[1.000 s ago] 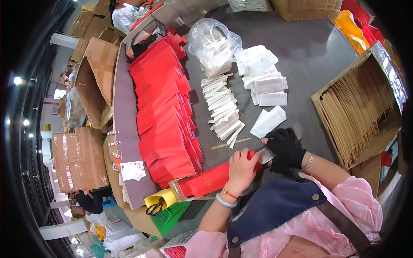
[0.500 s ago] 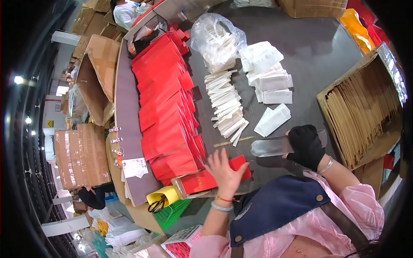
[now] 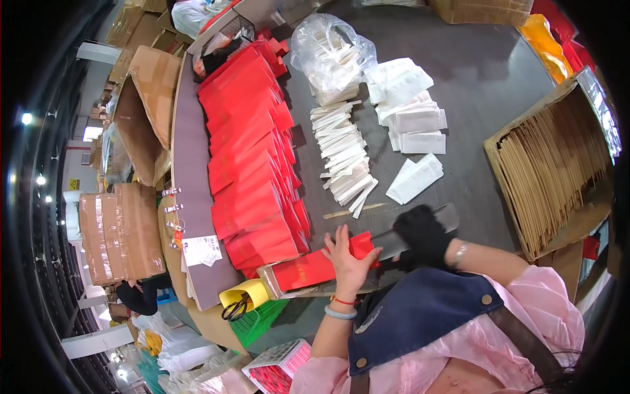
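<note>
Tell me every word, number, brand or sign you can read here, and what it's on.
Red packet at the left hand: gold marking, too small to read.
White label: dark print, too small to read.
White slips: faint print, unreadable.
Yellow sign in the background: dark marks, too small to read.

A: Which items do we identify left of the table (image 3: 482, 79)?
B: We identify a taped carton (image 3: 123, 233), an open carton (image 3: 157, 75) and, beyond them, a small yellow sign (image 3: 74, 184).
A: And at the near-left edge?
B: We find a yellow holder (image 3: 263, 292) with black-handled scissors (image 3: 234, 308) at its mouth, beside green mesh (image 3: 258, 323).
A: Far end?
B: We note a black wire basket (image 3: 244, 30), left, and a yellow-orange bag (image 3: 543, 43), right.
</note>
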A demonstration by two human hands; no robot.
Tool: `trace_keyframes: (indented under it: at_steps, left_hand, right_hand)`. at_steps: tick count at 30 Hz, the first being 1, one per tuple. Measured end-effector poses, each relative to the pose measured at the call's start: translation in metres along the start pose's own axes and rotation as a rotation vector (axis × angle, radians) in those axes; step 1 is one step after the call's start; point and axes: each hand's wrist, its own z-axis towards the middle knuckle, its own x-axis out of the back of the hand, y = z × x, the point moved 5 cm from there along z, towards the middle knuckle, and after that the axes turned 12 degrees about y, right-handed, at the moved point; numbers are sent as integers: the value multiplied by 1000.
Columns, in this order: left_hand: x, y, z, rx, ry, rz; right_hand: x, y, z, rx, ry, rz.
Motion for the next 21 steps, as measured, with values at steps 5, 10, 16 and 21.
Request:
trace_keyframes:
  at_steps: [5, 10, 16, 21]
  left_hand:
    - [-5, 3, 38, -129, -11, -201]
    - [-23, -4, 84, -213, 65, 25]
    - [-23, 4, 94, -282, 81, -110]
    - [-23, 11, 90, -142, -18, -245]
  right_hand:
    - [13, 8, 3, 96, 323, 133]
    - [100, 85, -57, -265, 637, 93]
    - [155, 222, -248, -856, 894, -214]
    - [143, 244, -279, -859, 712, -409]
